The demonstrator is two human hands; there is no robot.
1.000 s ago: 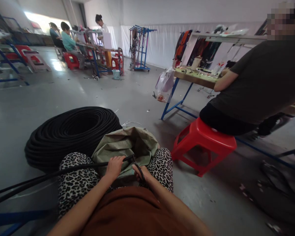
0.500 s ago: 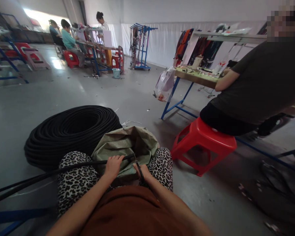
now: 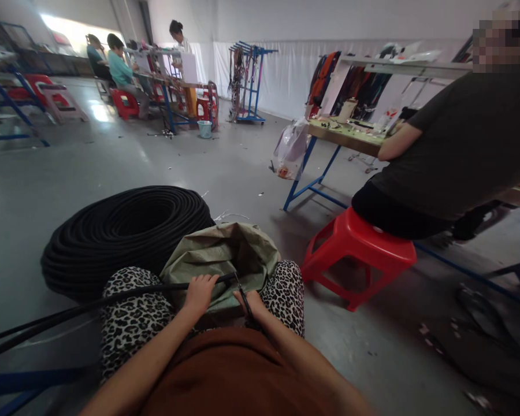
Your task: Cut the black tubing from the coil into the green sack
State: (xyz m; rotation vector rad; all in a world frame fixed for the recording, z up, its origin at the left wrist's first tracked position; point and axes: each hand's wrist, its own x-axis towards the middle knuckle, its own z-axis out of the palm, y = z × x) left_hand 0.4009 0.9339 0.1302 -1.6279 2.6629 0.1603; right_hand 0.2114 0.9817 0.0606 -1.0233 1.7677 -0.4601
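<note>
My left hand (image 3: pixel 200 293) is closed around a black cord (image 3: pixel 138 290), which runs over my left leg and off toward the lower left. In my right hand (image 3: pixel 252 304) is a pair of dark-handled scissors (image 3: pixel 242 293), held with the blades pointing up at the cord's end. The blade tips meet the cord just right of my left hand; whether they are cutting it I cannot tell. Below and behind both hands a green fabric sack (image 3: pixel 190 251) sits between my knees with its mouth open.
A big coil of black cord (image 3: pixel 82 248) lies on the floor at the left. To the right a person (image 3: pixel 468 156) sits on a red stool (image 3: pixel 383 245) at a worktable (image 3: pixel 342 136). A plastic bag (image 3: pixel 291 151) hangs from its corner. Farther back are several people and a blue rack (image 3: pixel 253 86).
Almost nothing differs. Both hands keep their places, and the scissors stay at the cord's end with at most a slight shift of the blades.
</note>
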